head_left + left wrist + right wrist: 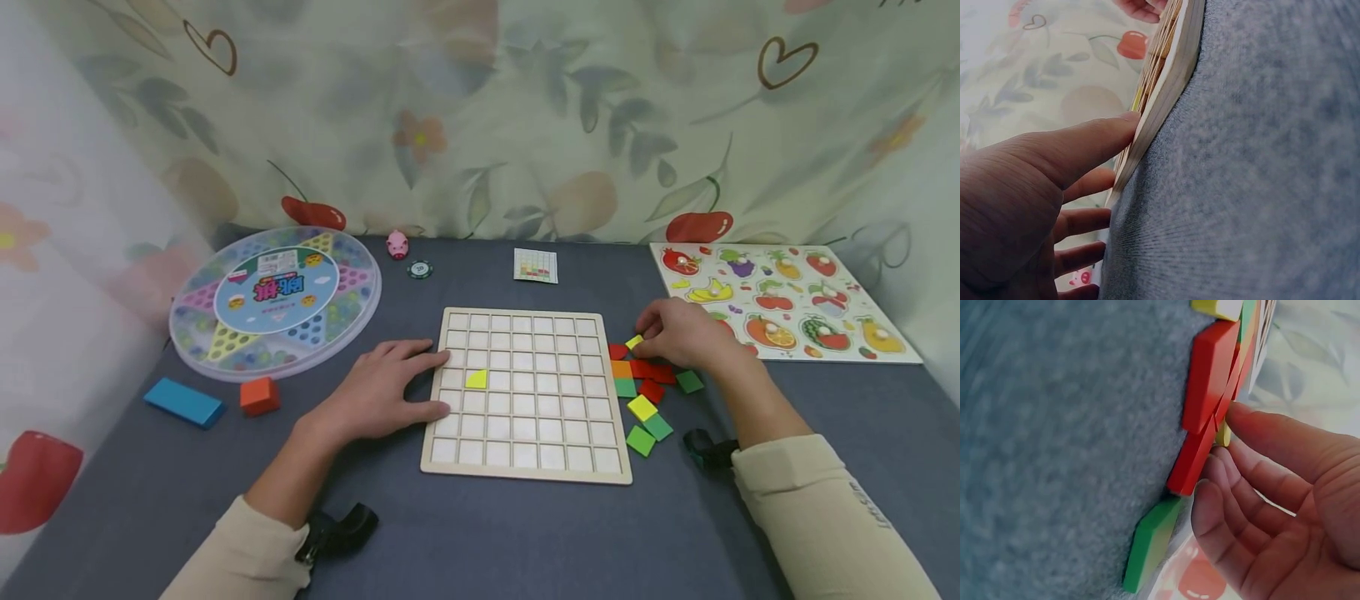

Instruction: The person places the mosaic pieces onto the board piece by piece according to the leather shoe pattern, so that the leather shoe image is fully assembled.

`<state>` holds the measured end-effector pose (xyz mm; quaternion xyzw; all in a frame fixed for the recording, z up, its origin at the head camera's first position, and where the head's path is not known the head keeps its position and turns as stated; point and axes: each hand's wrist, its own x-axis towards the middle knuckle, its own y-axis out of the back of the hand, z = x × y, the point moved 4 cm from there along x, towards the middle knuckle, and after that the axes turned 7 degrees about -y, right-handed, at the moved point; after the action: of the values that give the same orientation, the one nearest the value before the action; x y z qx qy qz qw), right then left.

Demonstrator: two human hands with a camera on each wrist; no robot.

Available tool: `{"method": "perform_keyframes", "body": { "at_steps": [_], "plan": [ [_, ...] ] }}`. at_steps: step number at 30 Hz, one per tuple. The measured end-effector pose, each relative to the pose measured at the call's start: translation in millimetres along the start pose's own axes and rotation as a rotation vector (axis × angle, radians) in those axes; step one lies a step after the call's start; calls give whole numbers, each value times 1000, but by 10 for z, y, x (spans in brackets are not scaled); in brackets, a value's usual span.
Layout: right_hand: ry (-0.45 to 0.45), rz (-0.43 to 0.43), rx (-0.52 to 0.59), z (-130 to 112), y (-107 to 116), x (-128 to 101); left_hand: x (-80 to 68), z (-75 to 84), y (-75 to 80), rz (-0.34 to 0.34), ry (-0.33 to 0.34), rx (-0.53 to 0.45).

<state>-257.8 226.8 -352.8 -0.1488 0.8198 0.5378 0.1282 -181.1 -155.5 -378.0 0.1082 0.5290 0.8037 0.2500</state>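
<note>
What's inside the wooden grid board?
The wooden grid board holds one yellow piece; the other visible squares are bare. The left hand covers part of its left edge.

Grid board (525,392): pale wood. Tiles (648,392): red, green, yellow, orange. Tablecloth (487,533): grey-blue. Curtain (480,117): floral, pale green.

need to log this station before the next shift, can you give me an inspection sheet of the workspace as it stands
surface: grey cloth-covered table.
job's things: wooden grid board with one yellow piece in a cell; loose red, green, yellow and orange tiles right of the board.
clutter: round marble game case, blue block, orange block, pink pig toy, chip, small card, fruit puzzle board.
hands: left hand rests flat at the board's left edge; right hand pinches a yellow tile at the pile.
cables: nothing seen.
surroundings: fruit-print curtain behind and at both sides.
</note>
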Motion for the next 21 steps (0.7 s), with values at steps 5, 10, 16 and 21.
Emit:
{"method": "perform_keyframes", "body": {
  "at_steps": [5, 10, 16, 21],
  "plan": [
    [15, 35, -3, -35, -3, -5, 4, 0, 2, -7, 3, -1],
    [24, 35, 59, -26, -17, 10, 4, 2, 3, -4, 2, 0],
    [28, 25, 190, 30, -17, 4, 4, 17, 10, 2, -12, -8],
    [62, 53, 255, -49, 2, -46, -6, 19, 21, -3, -3, -9]
  ]
}}
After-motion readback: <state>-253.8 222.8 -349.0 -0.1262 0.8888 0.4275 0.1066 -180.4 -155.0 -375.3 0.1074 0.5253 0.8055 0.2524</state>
